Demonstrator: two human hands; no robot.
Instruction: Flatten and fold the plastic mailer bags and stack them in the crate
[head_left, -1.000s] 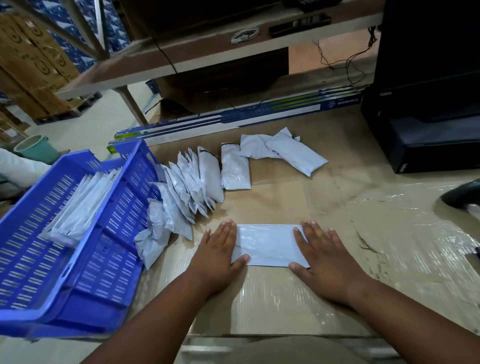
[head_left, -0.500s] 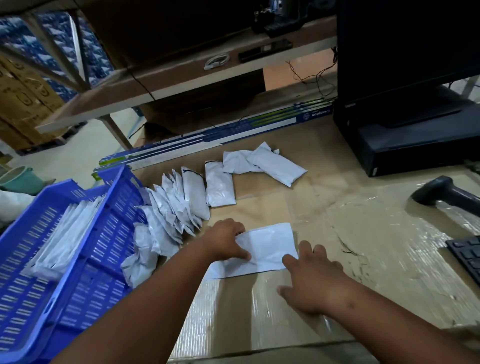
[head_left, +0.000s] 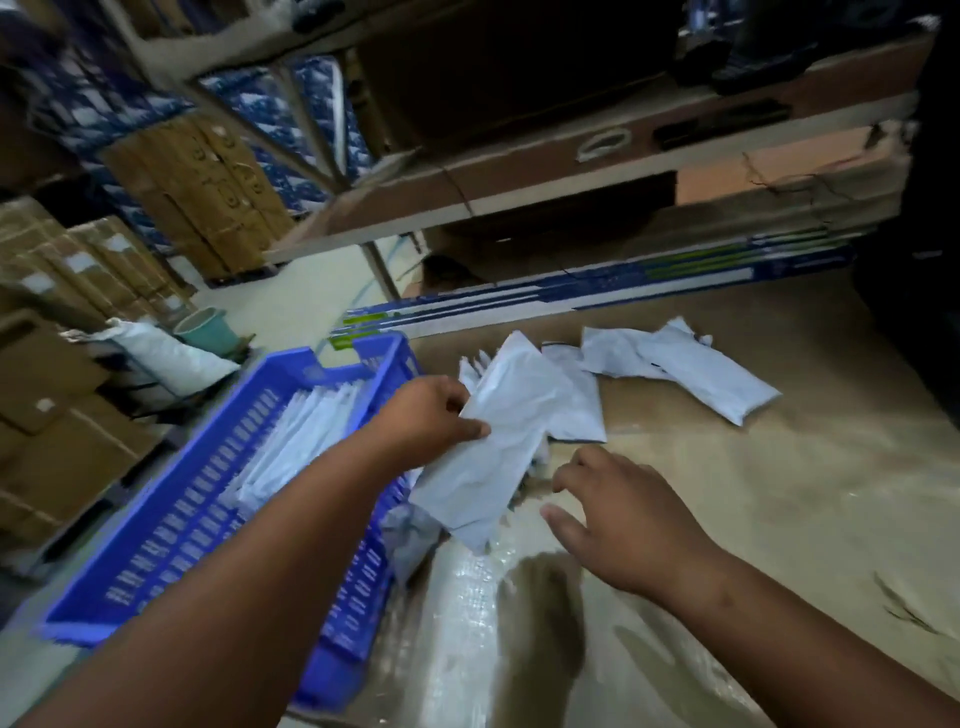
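The folded mailer bag (head_left: 493, 441) hangs in the air in my left hand (head_left: 426, 415), tilted, its upper end near the far bags and its lower end dipping toward the worktop (head_left: 753, 519) just beside the blue crate (head_left: 208, 519). I pinch it along its left edge: my thumb lies across the front face and my other fingers (head_left: 452, 400) curl round behind it. The bag sits just off the crate's right wall, above the crumpled bags leaning against that wall, not over the crate's inside.

My right hand (head_left: 618, 514) hovers low over the worktop just right of the bag's lower end, apart from it. Its fingers are loosely spread and a little bent, holding nothing, and its shadow falls on the shiny taped surface below.

Inside the crate lies a stack of folded bags (head_left: 291, 447), running lengthwise along its floor. Behind the held bag, a row of unfolded bags (head_left: 571, 395) lies on the worktop, partly hidden by it, and farther right two more crumpled bags (head_left: 685, 369) lie overlapping each other, well apart from my hands.

Along the back edge of the worktop lies a long blue and white box (head_left: 597, 291). Above it runs a wooden shelf (head_left: 571, 171). To the left, beyond the crate, cardboard cartons (head_left: 197, 192) are stacked on the floor, with a green bucket (head_left: 202, 327) near them. The picture is blurred, so finer detail is lost.
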